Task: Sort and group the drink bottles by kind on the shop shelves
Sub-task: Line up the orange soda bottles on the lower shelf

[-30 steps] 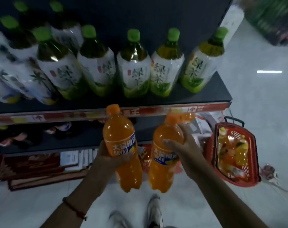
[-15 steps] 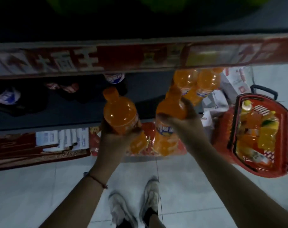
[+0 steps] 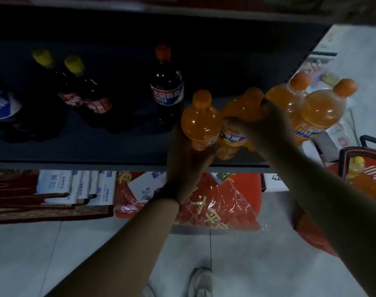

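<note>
Two orange soda bottles are at the front edge of the dark lower shelf (image 3: 75, 146). The left hand (image 3: 189, 166) is wrapped around the body of one orange bottle (image 3: 201, 121); the right hand (image 3: 266, 123) is clamped over the shoulder of the other orange bottle (image 3: 234, 133), the two touching. Just beside them, two more shelved orange bottles (image 3: 320, 112) stand at the shelf's right end. A cola bottle (image 3: 167, 91) stands just behind. Set down too near the lip, or nudged against neighbours, a bottle would likely topple to the floor (image 3: 247, 264).
</note>
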